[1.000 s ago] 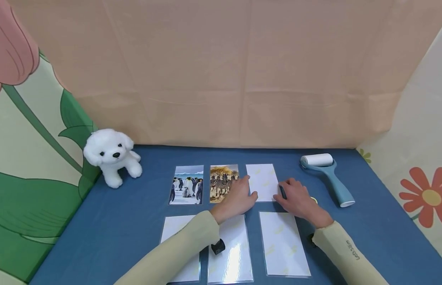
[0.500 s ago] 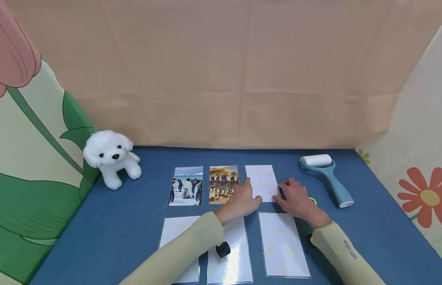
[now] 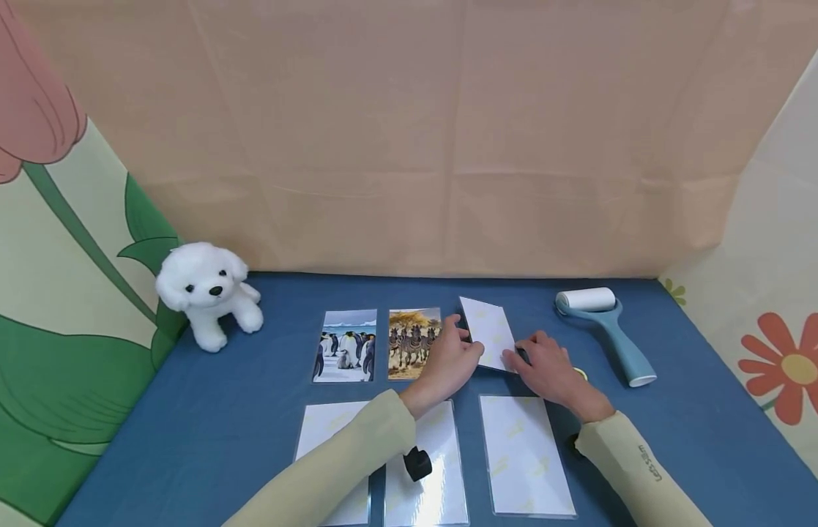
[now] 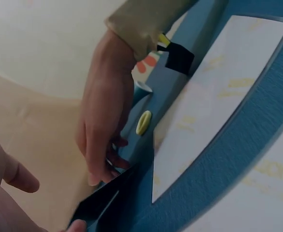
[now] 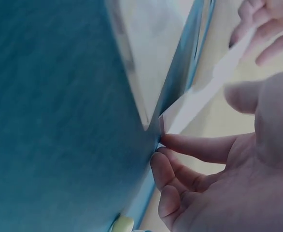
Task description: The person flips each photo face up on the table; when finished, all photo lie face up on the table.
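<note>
Head view showed your left hand and right hand pinching the white card, now tilted off the worktop near its far edge, mid-pickup.

The two near white sheets run off the bottom edge, and a sleeve hides part of them.

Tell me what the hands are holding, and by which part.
Both hold the white card, lifted off the table and tilted. The left hand grips its near left edge; the right hand pinches its near right corner.
</note>
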`<state>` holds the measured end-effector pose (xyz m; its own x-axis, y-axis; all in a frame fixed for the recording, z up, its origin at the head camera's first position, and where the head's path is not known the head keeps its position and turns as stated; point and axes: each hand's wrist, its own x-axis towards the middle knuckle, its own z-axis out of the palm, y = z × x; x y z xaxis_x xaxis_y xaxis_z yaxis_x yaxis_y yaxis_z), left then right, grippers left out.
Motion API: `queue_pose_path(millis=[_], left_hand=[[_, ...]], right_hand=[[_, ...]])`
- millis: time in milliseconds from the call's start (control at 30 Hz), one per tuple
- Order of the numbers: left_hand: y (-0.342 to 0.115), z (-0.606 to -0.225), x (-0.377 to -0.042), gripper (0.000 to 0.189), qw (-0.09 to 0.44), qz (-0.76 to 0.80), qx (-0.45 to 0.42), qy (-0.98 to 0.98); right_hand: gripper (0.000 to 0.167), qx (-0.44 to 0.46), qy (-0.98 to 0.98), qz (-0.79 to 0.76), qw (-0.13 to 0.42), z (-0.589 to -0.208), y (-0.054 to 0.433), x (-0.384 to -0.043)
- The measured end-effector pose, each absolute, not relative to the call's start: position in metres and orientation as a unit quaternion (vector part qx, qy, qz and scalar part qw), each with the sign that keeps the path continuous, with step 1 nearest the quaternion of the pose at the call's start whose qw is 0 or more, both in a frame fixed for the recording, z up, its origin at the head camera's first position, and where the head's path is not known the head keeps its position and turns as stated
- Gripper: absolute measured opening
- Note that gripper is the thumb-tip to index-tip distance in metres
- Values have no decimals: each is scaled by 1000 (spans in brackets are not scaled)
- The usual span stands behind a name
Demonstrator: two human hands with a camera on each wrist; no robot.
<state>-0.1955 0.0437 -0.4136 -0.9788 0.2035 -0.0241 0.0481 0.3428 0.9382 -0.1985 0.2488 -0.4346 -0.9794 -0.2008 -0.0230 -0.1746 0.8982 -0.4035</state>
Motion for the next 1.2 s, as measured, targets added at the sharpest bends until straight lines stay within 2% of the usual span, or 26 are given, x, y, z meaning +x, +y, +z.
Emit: queue_pose_path(millis=[100,233,433,567,867,1067,1200], left_hand=[[48,-410,-197,67,55,599,83,795],[54,-408,-199,68,53,656,99,746],[64,-408,-201,68,74,704,132,694],[69,-410,-201,71,96,693,145,700],[77,-418,-195,78,165,641,169,731],[78,-425,-196,78,210,622,176,734],[79,-427,-197,78,219,597,184,749]], right_hand=[[47,-91,966,-238,35,-433,250,-200],[61,-76,958,-271,45,-429,252,-204],[85,-27,938,-329,105,-417,254,-206],[94,-9,910,-393,134,-406,254,-204],[91,14,891,-434,131,-398,258,-202],[85,28,886,-454,95,-396,260,-202],[79,45,885,-459,61,-395,259,-200]])
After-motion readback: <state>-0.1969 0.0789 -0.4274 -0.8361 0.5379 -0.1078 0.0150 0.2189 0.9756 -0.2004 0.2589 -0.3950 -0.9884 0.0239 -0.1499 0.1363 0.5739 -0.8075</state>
